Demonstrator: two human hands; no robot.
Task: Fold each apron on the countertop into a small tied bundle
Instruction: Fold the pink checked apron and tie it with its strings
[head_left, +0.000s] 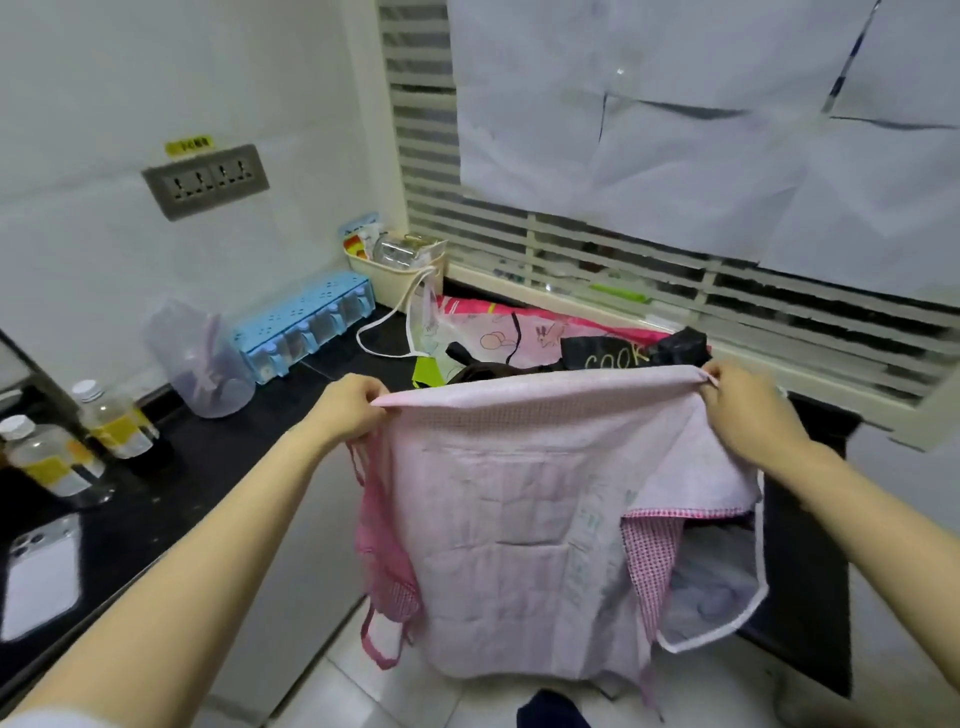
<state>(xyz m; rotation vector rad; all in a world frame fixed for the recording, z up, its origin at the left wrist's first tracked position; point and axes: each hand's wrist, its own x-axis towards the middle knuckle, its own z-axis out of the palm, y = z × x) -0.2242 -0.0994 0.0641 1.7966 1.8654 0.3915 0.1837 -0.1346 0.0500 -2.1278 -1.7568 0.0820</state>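
1. The black countertop (156, 493) runs below and to both sides of the fingers. It is the working surface, but the cloth in hand hangs in front of its edge, not on it.
2. The pink checked apron (519, 519) hangs straight down from the fingers, stretched flat between them. Held by its top edge in the air, gravity probably pulls out the creases and shows its outline before a first fold.
3. A heap of other aprons (498, 332) lies on the counter just beyond the fingers, a black one lettered "COOK" (613, 356) nearest the right fingertips. By the look of it they wait their turn, so the task is at an early stage.
4. A white-edged cloth (727, 597) hangs below the right fingers, behind the pink one; whether it belongs to it I cannot tell.
5. Well to the left of the fingers stand a clear jug (197, 358), a blue spice rack (306, 327) and bottles (114, 415), with a phone (44, 571) lying flat. They are apart from the folding space.
6. The left hand (353, 410) pinches one top corner, fingers curled tight on the hem.
7. The right hand (737, 410) grips the opposite corner likewise, so the edge is taut and level.
8. A pink tie (379, 571) dangles in loops below the left fingers, free for the final knot.
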